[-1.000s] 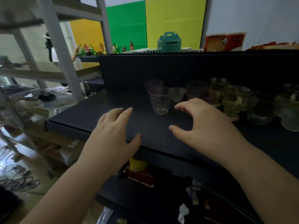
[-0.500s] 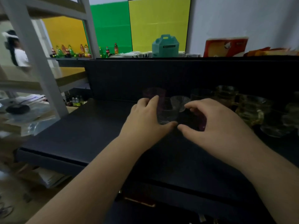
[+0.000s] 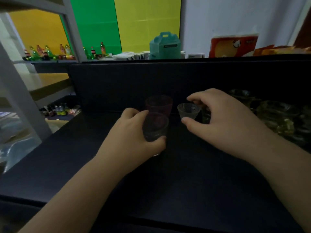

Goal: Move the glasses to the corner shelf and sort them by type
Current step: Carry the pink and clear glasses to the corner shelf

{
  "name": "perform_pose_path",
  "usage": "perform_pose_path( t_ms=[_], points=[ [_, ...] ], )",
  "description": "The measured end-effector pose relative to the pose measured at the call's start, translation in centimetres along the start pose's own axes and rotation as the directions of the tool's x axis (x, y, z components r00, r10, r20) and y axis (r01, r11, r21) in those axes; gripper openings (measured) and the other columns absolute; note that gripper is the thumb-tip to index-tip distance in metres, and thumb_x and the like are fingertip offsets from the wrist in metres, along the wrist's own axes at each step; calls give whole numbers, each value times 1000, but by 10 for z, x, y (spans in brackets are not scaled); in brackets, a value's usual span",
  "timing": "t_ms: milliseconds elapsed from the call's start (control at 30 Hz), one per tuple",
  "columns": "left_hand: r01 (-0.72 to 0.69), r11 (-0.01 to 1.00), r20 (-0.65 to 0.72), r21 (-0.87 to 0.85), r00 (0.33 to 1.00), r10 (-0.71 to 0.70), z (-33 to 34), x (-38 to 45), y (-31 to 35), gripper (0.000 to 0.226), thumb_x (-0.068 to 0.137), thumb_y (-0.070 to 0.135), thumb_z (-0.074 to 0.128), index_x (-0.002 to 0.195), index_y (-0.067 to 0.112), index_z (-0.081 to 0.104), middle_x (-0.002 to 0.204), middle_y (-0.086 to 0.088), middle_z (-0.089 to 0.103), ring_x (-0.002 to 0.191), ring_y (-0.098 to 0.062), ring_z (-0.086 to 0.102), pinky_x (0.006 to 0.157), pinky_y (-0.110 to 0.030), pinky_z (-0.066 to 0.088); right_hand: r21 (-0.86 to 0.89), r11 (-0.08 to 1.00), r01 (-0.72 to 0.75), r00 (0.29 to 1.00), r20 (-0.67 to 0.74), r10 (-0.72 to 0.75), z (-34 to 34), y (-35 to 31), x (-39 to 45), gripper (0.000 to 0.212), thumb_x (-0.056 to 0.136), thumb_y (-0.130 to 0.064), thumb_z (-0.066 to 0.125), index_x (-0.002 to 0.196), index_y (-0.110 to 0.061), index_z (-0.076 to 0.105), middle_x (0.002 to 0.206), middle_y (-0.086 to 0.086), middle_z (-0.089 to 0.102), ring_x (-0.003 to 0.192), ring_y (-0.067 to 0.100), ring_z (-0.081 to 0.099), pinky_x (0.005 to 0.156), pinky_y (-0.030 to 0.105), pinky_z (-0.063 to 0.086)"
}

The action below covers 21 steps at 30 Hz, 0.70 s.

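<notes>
Currently we are gripping a clear tumbler (image 3: 155, 126) with our left hand (image 3: 134, 133), fingers (image 3: 133, 113) and thumb wrapped around its sides, on the dark shelf (image 3: 185, 174). Our right hand (image 3: 225, 120) is curling around a small ribbed glass cup (image 3: 188, 111), thumb just below its base, fingers (image 3: 193, 99) arching over its far rim; we cannot tell whether they are touching it. A pinkish tumbler (image 3: 159, 103) is standing just behind the clear one. Yellowish glass cups (image 3: 276, 115) are crowding the shelf's right side.
</notes>
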<state>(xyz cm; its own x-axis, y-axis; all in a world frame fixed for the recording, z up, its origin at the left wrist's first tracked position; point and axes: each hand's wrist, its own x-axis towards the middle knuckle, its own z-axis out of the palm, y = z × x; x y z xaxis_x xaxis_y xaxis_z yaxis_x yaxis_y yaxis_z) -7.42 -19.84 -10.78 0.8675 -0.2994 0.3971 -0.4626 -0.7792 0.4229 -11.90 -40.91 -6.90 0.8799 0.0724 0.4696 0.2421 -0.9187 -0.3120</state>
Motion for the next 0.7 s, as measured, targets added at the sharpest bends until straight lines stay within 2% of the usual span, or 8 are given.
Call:
perform_pose_path(
  t_ms=[133, 300, 367, 533, 633, 700],
  points=[
    [10, 999, -53, 40, 999, -8, -19, -6, -28, 93, 64, 66, 62, 146, 27, 40, 129, 16, 35, 105, 0, 43, 86, -17, 34, -99, 995, -2, 997, 74, 9, 19, -21, 47, 65, 84, -56, 64, 141, -27, 50, 131, -3, 50, 115, 14, 53, 93, 31, 47],
    [2, 1000, -83, -2, 997, -2, -31, -7, -49, 92, 68, 60, 68, 147, 26, 38, 129, 16, 33, 100, 2, 40, 78, -10, 30, -176, 979, -106, 958, 244, 148, 62, -42, 109, 88, 81, -64, 65, 153, -26, 31, 150, 13, 36, 129, 32, 48, 101, 43, 47],
    [1, 1000, -70, -18, 998, -2, -33, -5, -55, 94, 69, 61, 68, 149, 26, 34, 133, 15, 31, 101, 3, 38, 79, -10, 29, -248, 958, -143, 938, 276, 211, 78, -46, 121, 89, 82, -67, 64, 154, -25, 32, 153, 14, 35, 132, 35, 46, 102, 46, 46],
    [-15, 996, -37, -92, 999, 12, -32, 1, -67, 92, 70, 60, 68, 149, 26, 34, 121, 20, 27, 99, 3, 38, 73, -8, 28, -318, 924, -211, 925, 242, 294, 96, -48, 120, 76, 85, -71, 54, 144, -23, 47, 141, 16, 45, 123, 37, 46, 98, 45, 46],
    [-31, 994, -14, -103, 999, 30, -33, 2, -70, 96, 67, 61, 68, 149, 26, 33, 127, 18, 29, 101, 3, 40, 79, -13, 33, -226, 949, -220, 945, 191, 265, 89, -55, 102, 77, 78, -75, 59, 136, -25, 57, 130, 8, 54, 113, 29, 55, 88, 39, 50],
    [-47, 992, -23, -117, 999, 44, -36, 1, -72, 98, 64, 62, 67, 149, 26, 35, 132, 14, 33, 103, 1, 42, 82, -19, 34, -146, 966, -214, 969, 95, 229, 76, -60, 86, 75, 73, -73, 65, 132, -26, 62, 120, 2, 60, 106, 21, 60, 83, 34, 51]
  ],
)
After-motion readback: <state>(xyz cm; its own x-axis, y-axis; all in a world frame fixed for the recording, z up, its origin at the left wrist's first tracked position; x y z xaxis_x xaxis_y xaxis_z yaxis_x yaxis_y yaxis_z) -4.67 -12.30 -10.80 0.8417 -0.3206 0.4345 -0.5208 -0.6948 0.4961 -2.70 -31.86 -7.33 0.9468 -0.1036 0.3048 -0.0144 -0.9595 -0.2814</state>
